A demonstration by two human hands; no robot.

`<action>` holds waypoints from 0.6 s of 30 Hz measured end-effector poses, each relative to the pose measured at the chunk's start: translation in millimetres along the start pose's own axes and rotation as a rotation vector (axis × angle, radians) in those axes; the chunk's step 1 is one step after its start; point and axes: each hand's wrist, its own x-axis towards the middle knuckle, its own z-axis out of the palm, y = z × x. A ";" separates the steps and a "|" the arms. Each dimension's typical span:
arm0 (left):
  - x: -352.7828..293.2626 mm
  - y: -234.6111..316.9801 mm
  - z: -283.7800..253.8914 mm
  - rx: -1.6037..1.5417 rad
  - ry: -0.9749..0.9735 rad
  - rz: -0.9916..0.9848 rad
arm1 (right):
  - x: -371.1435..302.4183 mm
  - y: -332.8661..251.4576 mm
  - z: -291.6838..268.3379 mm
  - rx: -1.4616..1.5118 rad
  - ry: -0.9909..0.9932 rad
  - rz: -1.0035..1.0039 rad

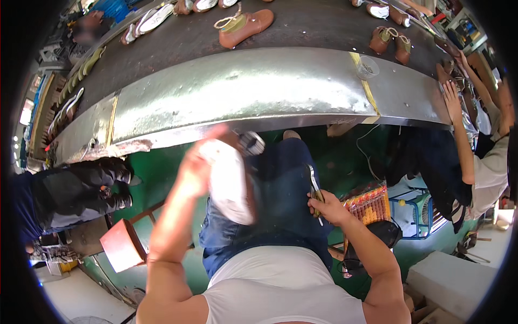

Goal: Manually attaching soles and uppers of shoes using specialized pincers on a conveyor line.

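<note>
My left hand, blurred by motion, grips a brown shoe with its white sole turned up. This shoe hangs above my lap, between me and the bench edge. A dark and white striped part shows beside its far end, too smeared to make out. Over my right thigh, my right hand is closed around a slim metal hand tool with a curved head and olive-coloured handle. A thin metal tip sticks out below the fingers. Shoe and tool are well apart.
Ahead stands a dark bench with a metal front edge. On it are a brown shoe with a cord, a pair of brown shoes and a clear cup. A co-worker's hand rests at right; a stool is left.
</note>
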 end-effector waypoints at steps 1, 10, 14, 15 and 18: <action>-14.8 -23.4 32.6 0.202 0.028 0.094 | -5.3 -3.5 1.5 -0.090 -0.044 -0.102; -31.2 -78.4 42.9 0.153 -0.266 -0.242 | -66.0 -81.4 60.2 -0.454 -0.128 -0.141; -27.7 -88.8 42.9 0.222 -0.279 -0.151 | -54.9 -67.9 70.2 -0.296 -0.128 -0.018; -28.4 -89.7 45.4 0.011 -0.294 -0.195 | -52.3 -66.5 71.7 -0.294 -0.136 -0.024; -27.9 -97.5 51.3 0.280 -0.233 -0.051 | -47.2 -74.1 73.2 -0.064 -0.170 0.021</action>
